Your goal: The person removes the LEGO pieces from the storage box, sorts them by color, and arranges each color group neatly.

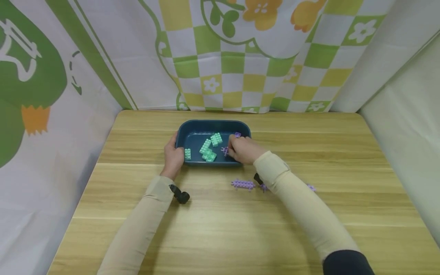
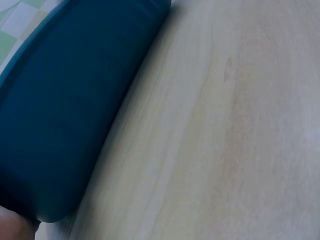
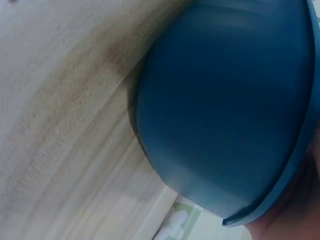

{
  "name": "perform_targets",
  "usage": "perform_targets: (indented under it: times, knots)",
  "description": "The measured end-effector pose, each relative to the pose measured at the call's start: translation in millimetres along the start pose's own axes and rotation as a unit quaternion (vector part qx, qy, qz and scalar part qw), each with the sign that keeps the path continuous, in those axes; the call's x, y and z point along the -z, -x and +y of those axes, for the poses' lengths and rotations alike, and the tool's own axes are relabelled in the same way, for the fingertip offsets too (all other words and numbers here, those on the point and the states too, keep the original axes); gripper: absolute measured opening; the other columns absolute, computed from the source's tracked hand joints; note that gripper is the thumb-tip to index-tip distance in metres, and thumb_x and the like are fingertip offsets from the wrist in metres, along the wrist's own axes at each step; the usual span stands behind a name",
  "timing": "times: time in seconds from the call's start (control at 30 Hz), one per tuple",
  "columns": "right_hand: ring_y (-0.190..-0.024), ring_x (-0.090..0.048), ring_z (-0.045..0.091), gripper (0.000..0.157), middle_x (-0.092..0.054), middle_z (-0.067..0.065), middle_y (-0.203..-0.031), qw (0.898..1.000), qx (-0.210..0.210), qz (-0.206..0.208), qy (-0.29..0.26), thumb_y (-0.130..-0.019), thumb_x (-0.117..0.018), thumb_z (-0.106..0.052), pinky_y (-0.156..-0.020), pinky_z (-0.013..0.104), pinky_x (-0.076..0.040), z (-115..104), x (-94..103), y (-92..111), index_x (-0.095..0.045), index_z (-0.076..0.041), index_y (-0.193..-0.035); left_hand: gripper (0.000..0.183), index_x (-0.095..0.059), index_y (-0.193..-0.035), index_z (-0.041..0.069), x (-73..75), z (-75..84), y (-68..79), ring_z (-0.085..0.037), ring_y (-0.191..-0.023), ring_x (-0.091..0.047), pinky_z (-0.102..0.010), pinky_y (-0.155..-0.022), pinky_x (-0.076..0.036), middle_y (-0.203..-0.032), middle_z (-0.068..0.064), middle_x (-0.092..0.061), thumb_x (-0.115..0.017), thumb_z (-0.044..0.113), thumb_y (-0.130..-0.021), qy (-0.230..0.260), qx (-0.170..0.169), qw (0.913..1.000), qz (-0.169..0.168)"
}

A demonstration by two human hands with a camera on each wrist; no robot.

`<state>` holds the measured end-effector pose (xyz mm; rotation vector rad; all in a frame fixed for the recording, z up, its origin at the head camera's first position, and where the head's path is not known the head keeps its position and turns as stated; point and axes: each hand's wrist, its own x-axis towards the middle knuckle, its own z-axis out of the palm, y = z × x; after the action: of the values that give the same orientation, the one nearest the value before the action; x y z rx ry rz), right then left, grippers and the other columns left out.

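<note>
In the head view, a dark blue bin (image 1: 213, 163) stands on the table with several mint-green building blocks (image 1: 205, 146) inside. My left hand (image 1: 173, 156) grips its left end, thumb at the rim. The bin's outer wall (image 2: 75, 100) fills much of the left wrist view. My right hand (image 1: 245, 149) reaches over the right end, fingers curled down inside, and pinches a purple building block (image 1: 225, 150); the fingertips are partly hidden. Another purple piece (image 1: 237, 135) lies just beyond that hand. The right wrist view shows the bin's end wall (image 3: 220, 110) below the hand.
A long purple block (image 1: 243, 184) lies on the wooden table (image 1: 206, 229) in front of the bin. More purple pieces (image 1: 311, 187) lie near the right forearm, partly covered by it. A checked, flowered curtain (image 1: 233, 76) hangs along the table's back edge.
</note>
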<state>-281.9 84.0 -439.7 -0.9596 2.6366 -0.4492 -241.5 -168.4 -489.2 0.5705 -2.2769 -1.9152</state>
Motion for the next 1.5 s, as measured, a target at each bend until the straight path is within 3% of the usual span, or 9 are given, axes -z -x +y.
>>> perform_targets:
  times: [0.13, 0.23, 0.47, 0.7, 0.83, 1.0, 1.1, 1.23, 1.5]
  knots:
    - [-0.066, -0.057, 0.016, 0.013, -0.06, 0.005, -0.084, 0.997, -0.003, 0.034, -0.074, -0.1, -0.048, -0.017, -0.058, 0.029, -0.05, 1, -0.6, 2, -0.046, -0.008, -0.108, 0.074, -0.039, -0.149, 0.011, -1.2, -1.3, -0.3, -0.018, -0.141, -0.028, -0.031, -0.116, -0.022, -0.153, -0.005, -0.037, -0.038, -0.014, -0.079, 0.005, 0.0, 1.0, -0.002]
    - [-0.071, -0.059, 0.018, 0.022, -0.061, 0.008, -0.092, 0.993, -0.001, 0.057, -0.105, -0.102, -0.041, -0.017, -0.063, 0.032, -0.052, 3, -1.6, 3, -0.042, -0.004, -0.121, 0.075, -0.04, -0.149, 0.011, -1.9, -3.4, -0.8, -0.018, -0.141, -0.028, -0.03, -0.115, -0.022, -0.153, -0.004, -0.038, -0.038, -0.014, -0.078, 0.007, 0.001, 1.0, -0.001]
    - [-0.097, -0.059, 0.023, 0.034, -0.061, 0.013, -0.11, 0.991, 0.003, 0.096, -0.096, -0.102, -0.042, -0.017, -0.087, 0.04, -0.051, 6, -0.3, 7, -0.053, 0.003, -0.127, 0.075, -0.041, -0.148, 0.012, -3.2, -6.7, -1.5, -0.017, -0.141, -0.028, -0.03, -0.116, -0.022, -0.152, -0.004, -0.038, -0.038, -0.014, -0.078, 0.009, 0.0, 1.0, 0.003]
    - [-0.106, -0.046, 0.028, 0.049, -0.051, 0.014, -0.113, 0.99, 0.002, 0.102, -0.101, -0.106, -0.031, -0.029, -0.097, 0.044, -0.042, 10, 5.1, 21, -0.04, 0.003, -0.142, 0.075, -0.042, -0.148, 0.011, -5.0, -5.5, -1.0, -0.017, -0.14, -0.029, -0.03, -0.115, -0.022, -0.152, -0.005, -0.039, -0.039, -0.015, -0.077, 0.008, 0.0, 1.0, 0.005]
    - [-0.111, -0.044, 0.029, 0.045, -0.049, 0.016, -0.117, 0.984, 0.002, 0.136, -0.116, -0.106, -0.031, -0.026, -0.099, 0.046, -0.04, 15, 11.4, 35, -0.043, 0.003, -0.138, 0.075, -0.041, -0.148, 0.011, -4.5, -5.3, -1.3, -0.017, -0.141, -0.029, -0.03, -0.115, -0.022, -0.152, -0.005, -0.039, -0.038, -0.015, -0.077, 0.013, 0.001, 0.9999, 0.003]
    - [-0.107, -0.045, 0.031, 0.034, -0.052, 0.018, -0.115, 0.973, 0.027, 0.199, -0.11, -0.101, -0.048, -0.015, -0.095, 0.047, -0.041, 27, 20.8, 65, -0.049, 0.006, -0.127, 0.075, -0.038, -0.15, 0.012, -1.4, -5.9, 0.3, -0.017, -0.142, -0.026, -0.03, -0.116, -0.021, -0.154, -0.004, -0.036, -0.038, -0.014, -0.079, 0.007, 0.008, 0.9999, 0.002]
    - [-0.105, -0.046, 0.03, 0.031, -0.053, 0.015, -0.112, 0.97, 0.019, 0.214, -0.115, -0.097, -0.056, -0.012, -0.091, 0.047, -0.043, 38, 25.8, 90, -0.051, 0.004, -0.123, 0.075, -0.038, -0.15, 0.013, 0.5, -5.4, 1.6, -0.015, -0.142, -0.027, -0.029, -0.116, -0.021, -0.153, -0.003, -0.037, -0.037, -0.013, -0.08, -0.002, 0.008, 1.0, 0.002]
    - [-0.105, -0.046, 0.029, 0.028, -0.054, 0.012, -0.111, 0.97, -0.016, 0.208, -0.125, -0.093, -0.062, -0.009, -0.089, 0.047, -0.045, 55, 29.2, 123, -0.053, 0.001, -0.119, 0.074, -0.039, -0.149, 0.012, 1.2, -2.7, 3.0, -0.015, -0.141, -0.028, -0.029, -0.116, -0.022, -0.153, -0.003, -0.038, -0.037, -0.013, -0.08, -0.002, -0.002, 1.0, 0.002]
    - [-0.1, -0.05, 0.025, 0.026, -0.054, 0.009, -0.111, 0.976, -0.073, 0.181, -0.096, -0.093, -0.061, -0.007, -0.083, 0.047, -0.048, 84, 22.9, 188, -0.057, -0.001, -0.119, 0.074, -0.039, -0.149, 0.012, -1.4, 2.1, 4.2, -0.015, -0.141, -0.028, -0.029, -0.115, -0.023, -0.153, -0.003, -0.037, -0.038, -0.014, -0.08, 0.011, 0.002, 0.9999, -0.001]
